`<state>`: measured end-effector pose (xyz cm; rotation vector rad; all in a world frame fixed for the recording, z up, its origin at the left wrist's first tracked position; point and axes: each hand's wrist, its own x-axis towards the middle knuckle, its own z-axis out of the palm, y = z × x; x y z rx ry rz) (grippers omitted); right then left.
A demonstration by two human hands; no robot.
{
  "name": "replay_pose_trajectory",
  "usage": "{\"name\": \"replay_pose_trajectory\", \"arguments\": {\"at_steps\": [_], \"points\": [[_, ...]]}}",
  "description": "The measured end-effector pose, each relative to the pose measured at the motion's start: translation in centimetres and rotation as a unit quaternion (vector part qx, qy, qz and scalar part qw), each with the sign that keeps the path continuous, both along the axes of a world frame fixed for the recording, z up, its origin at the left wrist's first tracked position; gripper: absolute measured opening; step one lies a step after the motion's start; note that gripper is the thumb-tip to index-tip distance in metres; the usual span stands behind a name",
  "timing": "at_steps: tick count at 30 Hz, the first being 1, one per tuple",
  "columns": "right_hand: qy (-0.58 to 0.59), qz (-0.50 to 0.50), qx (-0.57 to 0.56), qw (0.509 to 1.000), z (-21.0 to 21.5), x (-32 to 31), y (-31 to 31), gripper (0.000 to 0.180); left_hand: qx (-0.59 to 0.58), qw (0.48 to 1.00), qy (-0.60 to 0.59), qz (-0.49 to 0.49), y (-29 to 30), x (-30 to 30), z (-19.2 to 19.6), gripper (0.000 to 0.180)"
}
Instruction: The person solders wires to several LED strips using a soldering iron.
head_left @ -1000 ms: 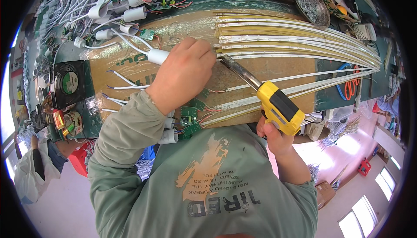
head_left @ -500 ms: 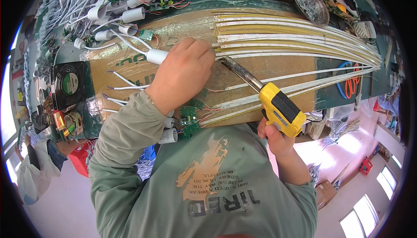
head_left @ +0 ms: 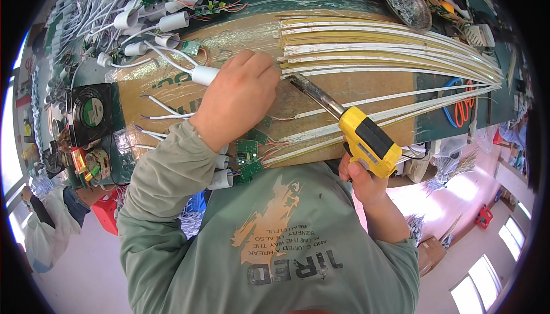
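My left hand (head_left: 238,97) is closed in a pinch at the left ends of the white and yellow LED strips (head_left: 349,49). What sits between its fingertips is hidden behind the hand. A white plastic sleeve with a cable (head_left: 204,75) sticks out to the left of that hand. My right hand (head_left: 365,182) grips a yellow and black soldering gun (head_left: 371,141) from below. Its metal tip (head_left: 295,79) points up and left, close beside the left fingertips. Nearer me, green circuit boards (head_left: 247,146) are wired by thin leads to more strips.
Many white sleeves with cables and boards (head_left: 173,22) are heaped at the back left. A black fan (head_left: 91,113) stands on the left. A metal dish (head_left: 408,4) lies at the back right, and orange-handled scissors (head_left: 464,110) rest near the right edge. Cardboard (head_left: 355,93) covers the bench.
Both hands keep nearly the same pose. The soldering gun and left hand appear shifted very slightly left, together with the whole view.
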<state>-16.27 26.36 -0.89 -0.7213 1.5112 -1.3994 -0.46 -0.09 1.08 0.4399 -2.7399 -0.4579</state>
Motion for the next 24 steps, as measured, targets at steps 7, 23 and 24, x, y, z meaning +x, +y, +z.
{"name": "replay_pose_trajectory", "arguments": {"at_steps": [7, 23, 24], "points": [[-0.004, -0.005, -0.004, 1.000, -0.38, 0.09, 0.18, 0.063, -0.005, 1.000, -0.002, 0.002, -0.03, -0.02, -0.20, 0.014], [-0.044, -0.008, -0.016, 0.999, 0.40, -0.04, -0.33, 0.024, 0.051, 0.998, 0.019, 0.040, -0.13, 0.79, 0.02, 0.010], [-0.038, -0.008, -0.015, 0.999, 0.40, -0.05, -0.29, 0.023, 0.052, 0.998, 0.019, 0.040, -0.11, 0.77, 0.00, 0.010]]}}
